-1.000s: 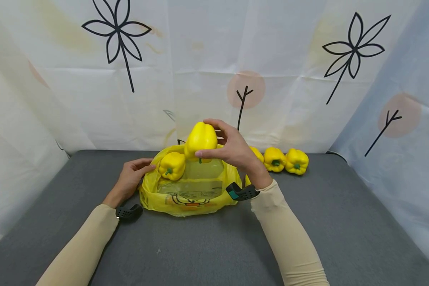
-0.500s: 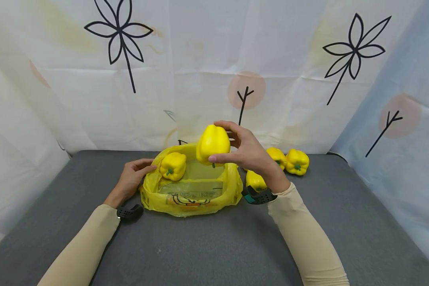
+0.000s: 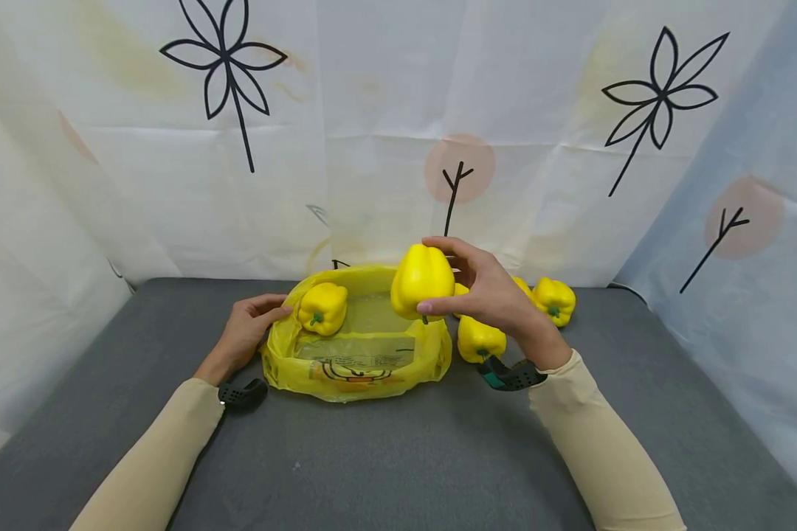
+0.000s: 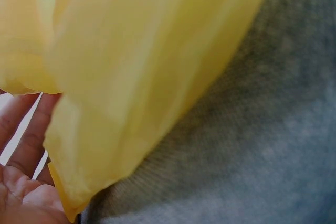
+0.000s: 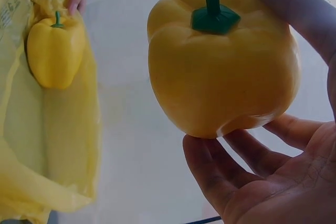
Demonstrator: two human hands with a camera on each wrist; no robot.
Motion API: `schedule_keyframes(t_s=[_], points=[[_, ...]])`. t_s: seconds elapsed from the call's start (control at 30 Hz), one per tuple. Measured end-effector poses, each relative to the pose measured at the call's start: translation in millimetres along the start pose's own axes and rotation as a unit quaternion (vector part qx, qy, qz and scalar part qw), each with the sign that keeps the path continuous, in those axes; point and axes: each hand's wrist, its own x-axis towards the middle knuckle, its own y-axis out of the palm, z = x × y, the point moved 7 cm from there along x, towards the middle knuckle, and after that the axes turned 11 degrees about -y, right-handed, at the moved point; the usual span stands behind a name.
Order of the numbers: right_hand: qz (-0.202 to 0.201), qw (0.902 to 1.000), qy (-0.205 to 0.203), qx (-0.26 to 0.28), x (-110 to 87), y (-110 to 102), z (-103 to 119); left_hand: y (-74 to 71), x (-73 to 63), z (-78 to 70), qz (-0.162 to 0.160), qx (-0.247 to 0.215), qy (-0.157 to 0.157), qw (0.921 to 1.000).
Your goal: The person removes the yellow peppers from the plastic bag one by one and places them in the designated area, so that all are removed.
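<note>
In the head view my right hand (image 3: 488, 291) holds a yellow bell pepper (image 3: 422, 282) in the air, stem down, over the right side of a yellow plastic bag (image 3: 359, 383). The right wrist view shows this bell pepper (image 5: 220, 72) between thumb and fingertips, its green stem towards the camera. My left hand (image 3: 239, 332) pinches the bag's left rim; the plastic (image 4: 131, 87) covers part of that hand in the left wrist view. Inside the bag, against its left wall, lies another yellow bell pepper (image 3: 322, 308).
Right of the bag a yellow bell pepper (image 3: 481, 339) lies on the grey table (image 3: 372, 472). More peppers, including a far right one (image 3: 554, 301), sit along the back, partly hidden by my right hand. A patterned white cloth (image 3: 385, 96) hangs behind.
My right hand has moved right and slightly down with the bell pepper, from over the middle of the bag to its right side. The left hand keeps its place at the rim.
</note>
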Motion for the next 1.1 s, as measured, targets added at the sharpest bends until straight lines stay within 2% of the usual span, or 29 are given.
schedule_keyframes(t_s=[0.47, 1.1], points=[[-0.007, 0.9998, 0.017, -0.009, -24.0, -20.5, -5.5, 1.0, -1.0, -3.0, -0.003, -0.002, -0.006, 1.0000], [-0.041, 0.9956, 0.071, -0.046, -59.7, -59.4, -22.6, 1.8, 0.0, -2.3, -0.005, 0.006, -0.008, 0.9999]])
